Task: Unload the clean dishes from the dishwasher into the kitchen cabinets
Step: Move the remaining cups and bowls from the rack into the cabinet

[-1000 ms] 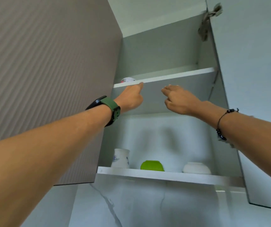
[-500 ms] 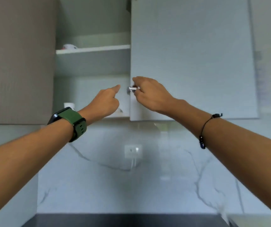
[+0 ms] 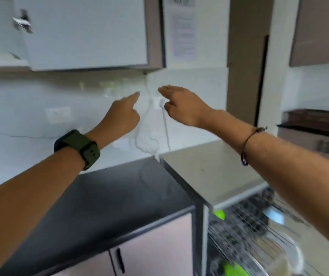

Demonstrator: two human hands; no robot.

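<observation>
Both my hands hang in the air in front of the white backsplash, holding nothing. My left hand (image 3: 123,114), with a green watch on its wrist, has loosely curled fingers and the index finger stretched out. My right hand (image 3: 181,105) is relaxed with fingers extended. The white cabinet door (image 3: 86,32) at the upper left is swung nearly closed, its metal handle (image 3: 21,21) visible. At the lower right the dishwasher's wire racks (image 3: 245,226) stand pulled out, holding a green item (image 3: 219,214), another green item (image 3: 232,268) and a pale bowl (image 3: 287,255), all blurred.
A black countertop (image 3: 110,196) runs below my left arm over pale lower cabinets (image 3: 149,250). The dishwasher's steel top (image 3: 209,170) sits beside it. White cables (image 3: 149,136) hang from a wall socket. A second counter (image 3: 315,124) stands far right.
My right hand has let go of the cabinet door handle. Both hands have dropped below the cabinet, and my view has swung down and right, bringing the dishwasher racks into sight.
</observation>
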